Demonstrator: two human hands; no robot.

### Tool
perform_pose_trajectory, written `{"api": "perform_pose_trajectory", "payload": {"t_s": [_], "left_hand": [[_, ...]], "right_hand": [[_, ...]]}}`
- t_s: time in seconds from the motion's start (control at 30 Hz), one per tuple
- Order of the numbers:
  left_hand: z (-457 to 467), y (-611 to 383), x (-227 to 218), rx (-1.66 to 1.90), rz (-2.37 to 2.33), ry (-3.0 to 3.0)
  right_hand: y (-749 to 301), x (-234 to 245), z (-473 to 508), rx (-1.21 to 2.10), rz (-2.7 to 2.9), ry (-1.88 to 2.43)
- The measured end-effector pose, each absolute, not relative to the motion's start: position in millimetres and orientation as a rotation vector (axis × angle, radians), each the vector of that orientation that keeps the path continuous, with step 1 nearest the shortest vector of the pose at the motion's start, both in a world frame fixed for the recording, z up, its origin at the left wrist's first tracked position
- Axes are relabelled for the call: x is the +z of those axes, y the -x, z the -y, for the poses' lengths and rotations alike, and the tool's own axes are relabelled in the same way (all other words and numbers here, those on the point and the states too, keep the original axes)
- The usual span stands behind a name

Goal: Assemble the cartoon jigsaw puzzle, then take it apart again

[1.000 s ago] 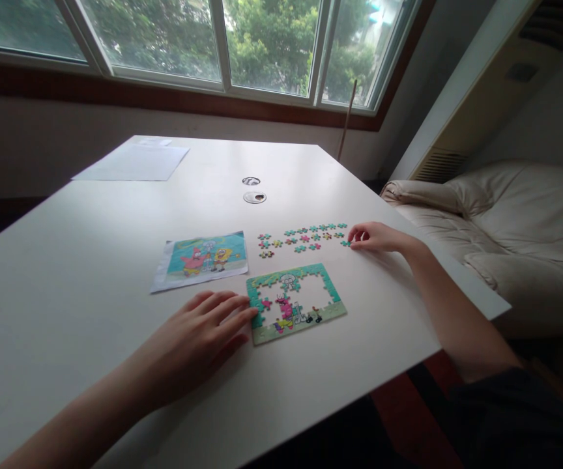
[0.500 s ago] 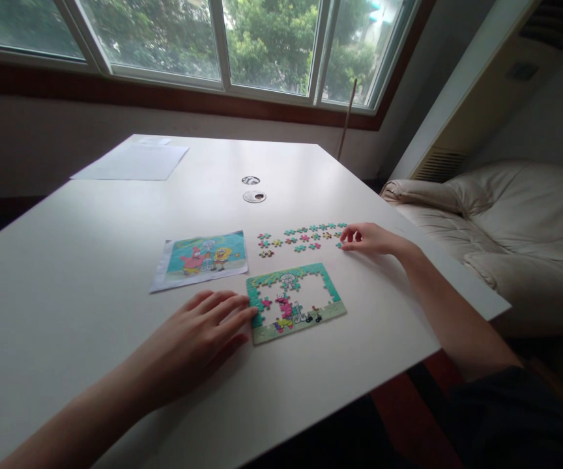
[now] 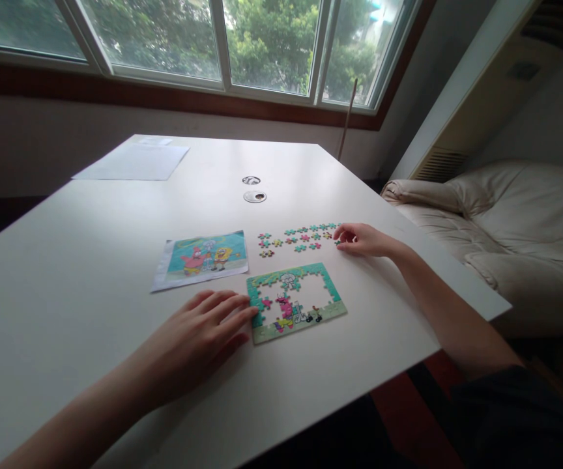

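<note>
A partly assembled jigsaw puzzle (image 3: 337, 309) lies on the white table, with its border joined and white gaps inside. My left hand (image 3: 208, 329) is open, its outstretched fingertips resting on the puzzle's left edge. Loose jigsaw pieces (image 3: 305, 238) are spread in rows beyond the puzzle. At the right end of these rows, my right hand (image 3: 362, 240) has its thumb and index finger closed around a small green puzzle piece (image 3: 337, 243), mostly covered by the fingers. Left of the loose pieces lies a printed reference picture (image 3: 207, 258) of cartoon figures.
The white table (image 3: 115, 260) carries white paper sheets (image 3: 132, 161) at its far left. Two round table fittings (image 3: 255, 197) sit toward the middle. A cream leather sofa (image 3: 520, 221) stands to the right, and a window (image 3: 272, 45) is behind the table.
My right hand has shifted slightly left over the end of the rows, its fingertips drawing in around the piece. My left hand and the assembled puzzle have stayed put.
</note>
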State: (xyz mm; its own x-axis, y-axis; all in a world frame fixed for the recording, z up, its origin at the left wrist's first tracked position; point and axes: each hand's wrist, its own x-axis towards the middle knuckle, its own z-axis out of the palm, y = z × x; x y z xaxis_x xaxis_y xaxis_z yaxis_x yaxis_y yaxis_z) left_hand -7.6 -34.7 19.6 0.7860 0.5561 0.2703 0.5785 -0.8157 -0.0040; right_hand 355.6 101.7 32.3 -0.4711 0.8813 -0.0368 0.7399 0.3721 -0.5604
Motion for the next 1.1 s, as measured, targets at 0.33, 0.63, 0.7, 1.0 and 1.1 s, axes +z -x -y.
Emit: {"api": "perform_pose_trajectory", "payload": {"t_s": [0.33, 0.63, 0.7, 1.0, 1.1], "left_hand": [[35, 9, 19, -0.400, 0.935, 2.894], [35, 9, 19, -0.408, 0.943, 2.894], [35, 9, 20, -0.412, 0.941, 2.897], [35, 8, 20, -0.420, 0.941, 2.901], [35, 8, 20, -0.404, 0.945, 2.905]], "right_hand": [[-318, 38, -82, 1.209, 1.840, 1.205], [-315, 32, -82, 1.377, 1.679, 1.249], [-315, 33, -82, 1.394, 1.656, 1.260], [-313, 34, -81, 1.383, 1.691, 1.251], [-313, 34, -81, 1.377, 1.697, 1.260]]}}
